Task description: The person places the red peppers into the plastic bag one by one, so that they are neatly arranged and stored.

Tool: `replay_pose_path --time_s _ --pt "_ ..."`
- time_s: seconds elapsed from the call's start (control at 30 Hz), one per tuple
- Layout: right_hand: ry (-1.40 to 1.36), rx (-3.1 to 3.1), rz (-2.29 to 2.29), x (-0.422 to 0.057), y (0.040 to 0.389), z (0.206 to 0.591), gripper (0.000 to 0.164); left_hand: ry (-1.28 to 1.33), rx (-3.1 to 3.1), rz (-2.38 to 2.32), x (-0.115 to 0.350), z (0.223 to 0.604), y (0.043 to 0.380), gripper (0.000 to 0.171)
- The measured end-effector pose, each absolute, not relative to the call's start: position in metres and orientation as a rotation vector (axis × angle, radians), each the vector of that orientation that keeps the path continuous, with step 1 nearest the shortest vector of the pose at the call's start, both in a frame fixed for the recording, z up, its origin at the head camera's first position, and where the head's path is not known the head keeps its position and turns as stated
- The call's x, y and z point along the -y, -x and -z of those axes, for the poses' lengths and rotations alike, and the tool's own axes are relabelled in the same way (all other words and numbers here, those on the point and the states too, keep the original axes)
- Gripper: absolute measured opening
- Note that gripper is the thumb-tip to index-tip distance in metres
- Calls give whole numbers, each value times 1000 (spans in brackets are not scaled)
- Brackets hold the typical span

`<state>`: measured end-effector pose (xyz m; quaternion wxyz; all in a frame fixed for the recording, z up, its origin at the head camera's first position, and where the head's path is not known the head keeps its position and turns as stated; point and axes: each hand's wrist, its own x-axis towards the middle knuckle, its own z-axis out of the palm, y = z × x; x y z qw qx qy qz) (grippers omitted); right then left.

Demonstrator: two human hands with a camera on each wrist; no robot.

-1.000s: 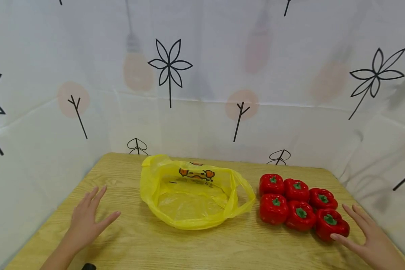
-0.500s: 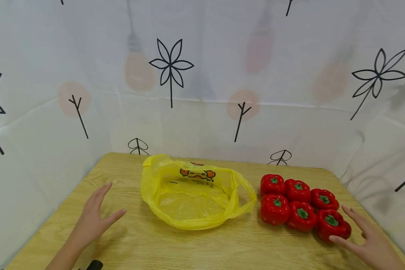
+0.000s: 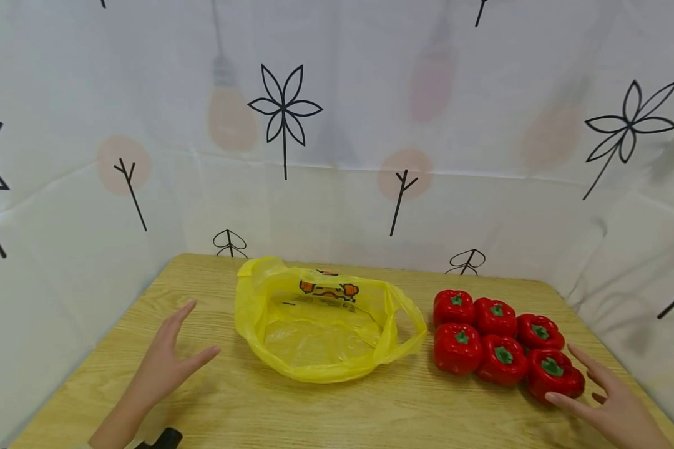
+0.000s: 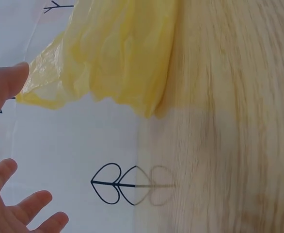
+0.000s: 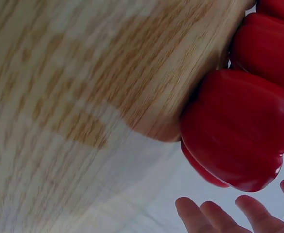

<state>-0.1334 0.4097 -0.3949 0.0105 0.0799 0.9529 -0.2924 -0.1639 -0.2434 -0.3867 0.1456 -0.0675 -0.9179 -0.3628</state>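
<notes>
A yellow plastic bag [image 3: 320, 368] stands with its mouth wide open in the middle of the table, an orange and black print on its inner back wall. To its left, my left hand [image 3: 160, 368] is held with thumb and fingers spread, holding nothing. In the left wrist view the bag [image 4: 118, 53] lies beyond the thumb. Several red bell peppers [image 3: 502, 358] with green stems sit in two rows right of the bag. My right hand [image 3: 618, 399] is at the nearest right pepper [image 3: 553, 374], fingers apart around its right side. In the right wrist view, the fingertips are beside that pepper [image 5: 239, 131].
The wooden table [image 3: 337, 418] has a pale cloth [image 3: 337, 212] with plant drawings hanging behind it and along both sides. A small black object [image 3: 168, 438] shows below the left wrist at the bottom edge. One bag handle [image 3: 412, 324] loops out toward the peppers.
My left hand has moved right, closer to the bag. My right hand has shifted slightly left at the nearest right pepper. The bag and peppers have stayed in place.
</notes>
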Motion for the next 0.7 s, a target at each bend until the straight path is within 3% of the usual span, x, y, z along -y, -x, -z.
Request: replay_pose_path --time_s 0.7 --pt "-422 -2796 1063 -403 138 394 110 262 2496 1429 222 385 174 84"
